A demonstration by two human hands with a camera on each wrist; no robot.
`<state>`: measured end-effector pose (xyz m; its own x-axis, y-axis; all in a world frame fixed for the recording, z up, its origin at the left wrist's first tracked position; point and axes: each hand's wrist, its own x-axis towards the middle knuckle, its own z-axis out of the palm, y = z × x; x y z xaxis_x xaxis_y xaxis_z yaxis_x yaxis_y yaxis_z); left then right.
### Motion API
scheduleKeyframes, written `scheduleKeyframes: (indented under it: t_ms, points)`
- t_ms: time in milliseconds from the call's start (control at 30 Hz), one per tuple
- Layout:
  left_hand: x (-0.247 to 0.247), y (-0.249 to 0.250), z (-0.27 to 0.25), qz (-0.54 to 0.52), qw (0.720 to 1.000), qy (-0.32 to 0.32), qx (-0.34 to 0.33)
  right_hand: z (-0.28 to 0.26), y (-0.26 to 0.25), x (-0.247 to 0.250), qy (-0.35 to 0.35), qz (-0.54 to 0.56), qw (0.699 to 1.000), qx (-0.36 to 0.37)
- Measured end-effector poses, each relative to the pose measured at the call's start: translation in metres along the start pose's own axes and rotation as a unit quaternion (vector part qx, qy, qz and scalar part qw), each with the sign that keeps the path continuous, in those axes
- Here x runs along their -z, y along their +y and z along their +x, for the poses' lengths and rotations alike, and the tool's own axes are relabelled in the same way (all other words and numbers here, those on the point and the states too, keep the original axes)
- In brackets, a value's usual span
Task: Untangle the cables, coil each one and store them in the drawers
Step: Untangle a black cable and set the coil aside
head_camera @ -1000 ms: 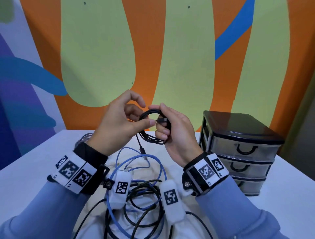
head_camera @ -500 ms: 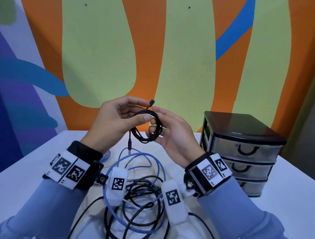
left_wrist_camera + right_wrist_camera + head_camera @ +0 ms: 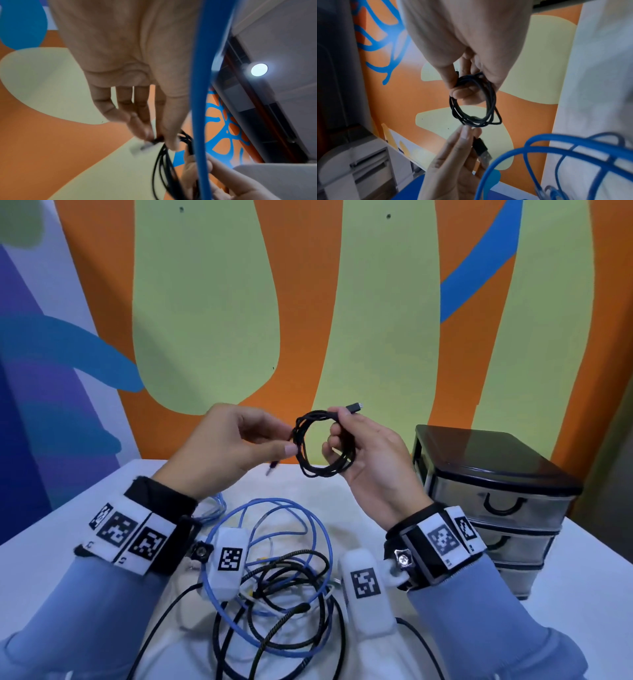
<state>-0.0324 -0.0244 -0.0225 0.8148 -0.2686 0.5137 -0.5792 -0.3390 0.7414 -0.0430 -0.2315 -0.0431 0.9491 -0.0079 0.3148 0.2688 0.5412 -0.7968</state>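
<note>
A small coil of black cable (image 3: 323, 445) hangs in the air above the table's far edge. My right hand (image 3: 342, 433) grips its right side, fingers curled through the ring (image 3: 474, 102), and one small connector (image 3: 354, 406) sticks out above the fingertips. My left hand (image 3: 291, 438) pinches the cable's other end at the coil's left rim, with the USB plug (image 3: 482, 150) pointing down from its fingers (image 3: 142, 129). A black three-drawer unit (image 3: 493, 508) stands to the right, all drawers closed.
A tangle of cables lies on the white table (image 3: 61, 542) under my wrists: a blue cable (image 3: 284, 503), plain black ones and a black-and-yellow braided one (image 3: 274, 621). A loop of the blue cable crosses both wrist views (image 3: 200, 94). A painted wall rises behind.
The coil has moved right and turned to face me. The small connector now sits above my right fingertips, and my left hand has shifted to the plug end at the coil's left.
</note>
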Motion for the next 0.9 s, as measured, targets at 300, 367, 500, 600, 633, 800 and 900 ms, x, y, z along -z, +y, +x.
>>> scheduleKeyframes:
  t_ms: [300, 367, 500, 600, 633, 800, 900]
  points:
    - [-0.019, -0.004, 0.001, -0.058, 0.993, 0.098, 0.020, -0.001, 0.013, -0.009, -0.015, 0.127, 0.991, -0.049]
    - [-0.021, 0.000, 0.001, -0.157, 0.983, 0.070, 0.068, 0.001, 0.017, -0.008, 0.005, 0.136, 0.990, -0.038]
    - [-0.020, 0.003, 0.001, -0.233, 0.966, 0.017, 0.107, 0.003, 0.020, -0.005, 0.036, 0.106, 0.994, -0.005]
    - [-0.025, -0.001, 0.000, -0.164, 0.982, 0.046, 0.084, 0.002, 0.020, -0.005, 0.042, 0.048, 0.998, -0.001]
    - [-0.027, -0.003, 0.000, -0.162, 0.982, 0.058, 0.082, 0.002, 0.020, -0.005, 0.044, 0.019, 0.999, -0.001]
    - [-0.031, -0.001, 0.000, -0.249, 0.963, 0.043, 0.091, 0.003, 0.012, 0.003, 0.058, -0.123, 0.991, -0.006]
    - [-0.032, 0.005, 0.000, -0.302, 0.945, -0.004, 0.122, 0.003, 0.010, 0.005, 0.047, -0.077, 0.996, -0.015]
